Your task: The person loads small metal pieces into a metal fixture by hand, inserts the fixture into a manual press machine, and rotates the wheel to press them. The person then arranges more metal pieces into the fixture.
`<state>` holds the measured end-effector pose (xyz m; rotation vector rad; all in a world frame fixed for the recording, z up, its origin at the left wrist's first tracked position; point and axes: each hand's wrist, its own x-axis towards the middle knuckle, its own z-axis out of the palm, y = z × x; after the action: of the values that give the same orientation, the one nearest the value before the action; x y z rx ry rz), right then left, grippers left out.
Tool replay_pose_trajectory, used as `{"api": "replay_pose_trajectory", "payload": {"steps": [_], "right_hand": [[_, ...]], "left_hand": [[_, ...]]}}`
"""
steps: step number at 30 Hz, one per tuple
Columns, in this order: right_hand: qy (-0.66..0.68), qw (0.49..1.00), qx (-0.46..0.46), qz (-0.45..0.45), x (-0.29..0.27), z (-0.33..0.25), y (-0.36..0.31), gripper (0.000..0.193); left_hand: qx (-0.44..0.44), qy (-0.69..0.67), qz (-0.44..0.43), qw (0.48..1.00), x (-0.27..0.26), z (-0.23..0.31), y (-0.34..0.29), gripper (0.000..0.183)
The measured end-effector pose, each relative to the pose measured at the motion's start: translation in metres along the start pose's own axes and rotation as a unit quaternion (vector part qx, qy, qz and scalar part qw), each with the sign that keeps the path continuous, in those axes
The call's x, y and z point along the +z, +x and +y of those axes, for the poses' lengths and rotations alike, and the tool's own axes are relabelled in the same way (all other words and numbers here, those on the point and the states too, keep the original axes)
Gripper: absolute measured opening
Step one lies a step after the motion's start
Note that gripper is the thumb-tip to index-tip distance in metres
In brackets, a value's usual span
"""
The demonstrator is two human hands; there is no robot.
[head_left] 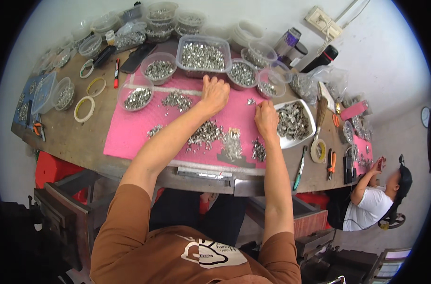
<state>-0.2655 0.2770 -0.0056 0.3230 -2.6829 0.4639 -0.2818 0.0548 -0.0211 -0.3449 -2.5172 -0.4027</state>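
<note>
My left hand (215, 94) is stretched out over the pink mat (125, 128), its fingers closed, just in front of a rectangular plastic tub (203, 40) full of small shiny metal parts. My right hand (266, 117) is closed too, beside the left rim of a white tray (312, 125) with larger metal pieces in it. Whatever either hand holds is hidden. A few metal bits (251, 101) lie on the mat between the hands. Nearer my body are a loose pile of metal parts (206, 135), some clear slender pieces (232, 146) and a darker small pile (258, 150).
Round tubs of parts (158, 68) stand along the mat's far edge. Tape rolls (84, 109) and a red marker (116, 73) lie left. On the right are a brush (321, 113), tweezers (300, 168) and orange-handled pliers (331, 164). A person (376, 199) sits at the far right.
</note>
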Motion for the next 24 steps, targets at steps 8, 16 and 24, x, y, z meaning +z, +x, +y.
{"api": "replay_pose_trajectory", "payload": {"steps": [8, 16, 24], "right_hand": [[0.328, 0.943, -0.002, -0.052, -0.083, -0.075, -0.119, 0.008], [0.39, 0.92, -0.012, -0.036, -0.072, -0.101, -0.194, 0.005], [0.373, 0.928, -0.017, -0.014, -0.069, -0.099, -0.203, 0.004]], "left_hand": [[0.041, 0.005, 0.015, 0.999, -0.011, 0.002, -0.002, 0.013], [0.103, -0.123, 0.012, 0.987, -0.039, 0.013, -0.037, 0.008], [0.135, -0.163, -0.082, 0.974, -0.114, 0.041, -0.129, 0.014]]}}
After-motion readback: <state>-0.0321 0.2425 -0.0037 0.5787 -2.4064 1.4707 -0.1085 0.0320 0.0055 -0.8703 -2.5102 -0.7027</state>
